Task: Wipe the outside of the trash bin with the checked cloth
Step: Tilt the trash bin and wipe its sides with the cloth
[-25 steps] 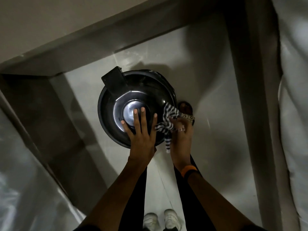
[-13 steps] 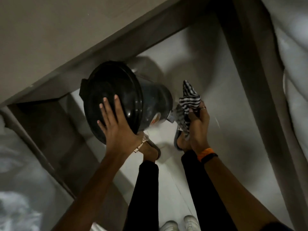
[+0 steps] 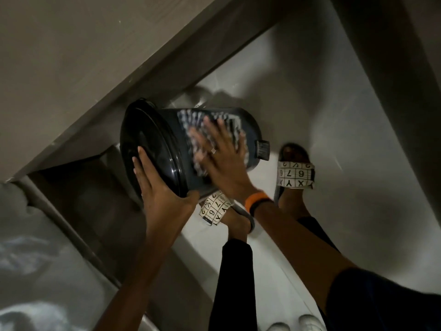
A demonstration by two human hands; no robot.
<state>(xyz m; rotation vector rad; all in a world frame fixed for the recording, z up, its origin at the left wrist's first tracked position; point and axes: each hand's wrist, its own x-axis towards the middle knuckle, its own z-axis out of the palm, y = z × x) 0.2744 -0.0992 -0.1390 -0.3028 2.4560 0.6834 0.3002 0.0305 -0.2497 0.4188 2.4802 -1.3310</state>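
Head view: I look down on the dark trash bin [image 3: 164,149], tipped onto its side above the pale floor [image 3: 310,115], its lid end turned toward the wall at the left and its base toward the right. My left hand [image 3: 162,187] holds the bin at the lid rim, fingers spread over the glossy lid and thumb hooked under the lower edge; that grip is wide and wrapped on the bin. My right hand [image 3: 224,161] lies flat on the bin's outer wall, fingers splayed, pressing the checked cloth [image 3: 202,125] against it; the grip is open-palmed, holding the cloth by pressure and not by a closed fist. The cloth spreads under and beyond the fingers toward the bin's upper side, blurred, so its edges are hard to make out. A ring shows on one finger, and an orange band [image 3: 256,199] with a dark one sits on the right wrist. Below the bin stand my feet in patterned slides [image 3: 296,175], one just beside the bin's base, the other partly under the right forearm. The bin's pedal [image 3: 262,149] juts out at its base end. White shoes [image 3: 310,323] sit at the bottom edge.
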